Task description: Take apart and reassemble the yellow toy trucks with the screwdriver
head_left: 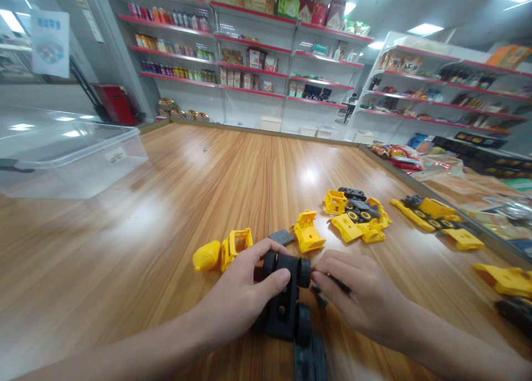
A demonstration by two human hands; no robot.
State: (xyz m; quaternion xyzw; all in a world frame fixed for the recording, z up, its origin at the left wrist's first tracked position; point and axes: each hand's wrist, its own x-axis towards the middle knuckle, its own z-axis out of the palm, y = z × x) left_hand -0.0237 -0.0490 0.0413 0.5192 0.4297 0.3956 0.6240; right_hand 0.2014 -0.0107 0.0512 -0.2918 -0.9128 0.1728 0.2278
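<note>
My left hand is closed around a black toy truck chassis, thumb on its flat face and fingers over the far end. Black wheels sit along the chassis sides. Just right of the upper wheel, my right hand is pinched, its fingertips almost at that wheel. Something dark shows under the right fingers, too hidden to name. Small dark bits lie between the hands. Beyond the left hand are a yellow mixer drum and a yellow cab frame. Close to me lies another black part, partly cut off.
A grey flat piece and a yellow toy part lie beyond the chassis. More yellow and black toy parts spread rightward along the wooden table. A clear plastic bin stands at left. Stocked shelves rise behind.
</note>
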